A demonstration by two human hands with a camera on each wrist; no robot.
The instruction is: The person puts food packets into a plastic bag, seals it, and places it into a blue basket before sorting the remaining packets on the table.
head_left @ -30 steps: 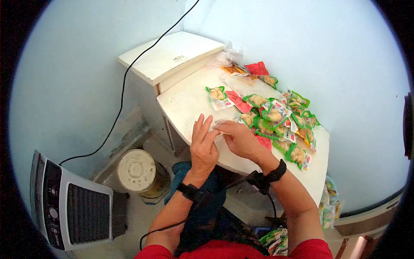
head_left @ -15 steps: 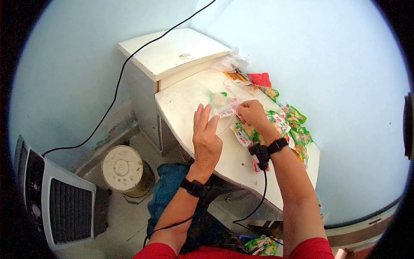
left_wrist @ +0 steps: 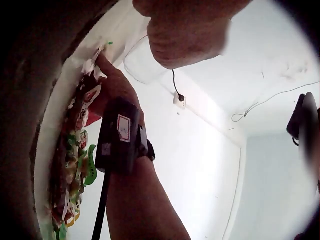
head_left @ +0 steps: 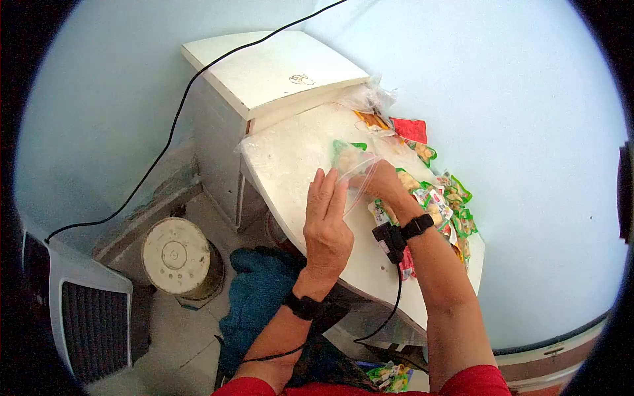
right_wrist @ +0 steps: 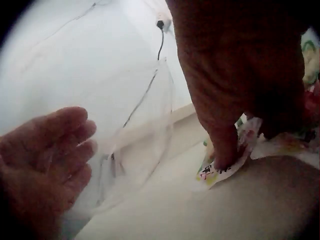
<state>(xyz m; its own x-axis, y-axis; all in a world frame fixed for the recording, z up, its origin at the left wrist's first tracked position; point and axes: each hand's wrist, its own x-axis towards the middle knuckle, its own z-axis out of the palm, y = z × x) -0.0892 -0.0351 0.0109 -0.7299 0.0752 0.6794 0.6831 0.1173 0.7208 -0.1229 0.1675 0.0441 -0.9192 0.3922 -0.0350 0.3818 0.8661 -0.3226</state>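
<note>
My left hand [head_left: 327,228] is raised at the table's near edge, fingers straight and pointing away. A clear plastic bag [head_left: 362,193] spreads beside and beyond its fingers, its rim a thin curved line. My right hand [head_left: 382,181] reaches down over the table on the bag's right. In the right wrist view its thumb and fingers pinch the white printed end of a snack packet [right_wrist: 212,177]. A green-edged packet [head_left: 343,153] with pale contents shows through the film in the head view.
Several green-edged snack packets [head_left: 456,191] pile up at the table's right, with a red packet [head_left: 409,129] behind. Crumpled clear plastic [head_left: 370,99] lies near the raised white cabinet top [head_left: 277,66]. A lidded bucket [head_left: 175,256] and a grey appliance [head_left: 92,317] stand on the floor at left.
The hands have moved apart from their close position, and the clear bag has spread open between them. My right hand has gone to the packet on the table.
</note>
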